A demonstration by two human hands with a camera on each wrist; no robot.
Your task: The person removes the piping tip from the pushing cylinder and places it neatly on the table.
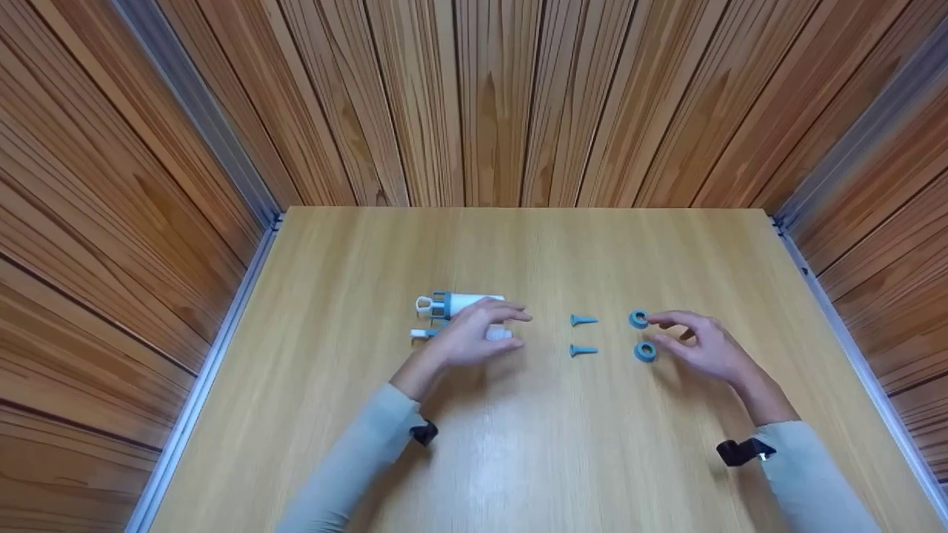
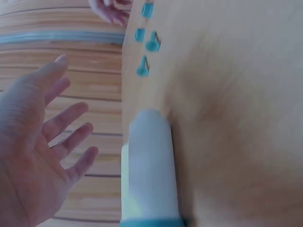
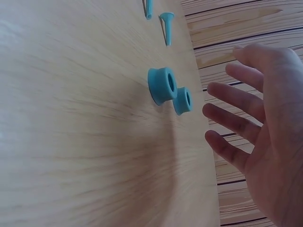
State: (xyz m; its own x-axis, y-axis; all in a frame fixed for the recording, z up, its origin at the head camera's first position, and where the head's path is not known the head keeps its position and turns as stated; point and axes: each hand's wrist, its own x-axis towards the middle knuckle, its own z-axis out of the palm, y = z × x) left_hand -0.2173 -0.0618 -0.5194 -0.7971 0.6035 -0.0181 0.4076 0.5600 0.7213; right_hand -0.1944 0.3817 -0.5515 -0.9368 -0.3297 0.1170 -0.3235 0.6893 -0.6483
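In the head view my left hand (image 1: 468, 334) hovers over two white tube-shaped devices, its fingers spread and nothing gripped. The far device (image 1: 465, 300) has a teal collar and a white loop handle; the near device (image 1: 424, 334) is largely hidden under the hand. A white barrel (image 2: 154, 165) lies beside that hand in the left wrist view. My right hand (image 1: 707, 348) is held beside two teal rings, fingers loosely bent and apart. The far ring (image 1: 638, 319) is right by its fingertips; the near ring (image 1: 645, 352) lies just in front of its thumb.
Two teal funnel-shaped nozzles, a far nozzle (image 1: 583, 320) and a near nozzle (image 1: 583, 350), lie between the hands. The wooden tabletop (image 1: 555, 459) is bounded by plank walls (image 1: 489, 104) at the back and sides, with metal rails (image 1: 196, 377) along the sides.
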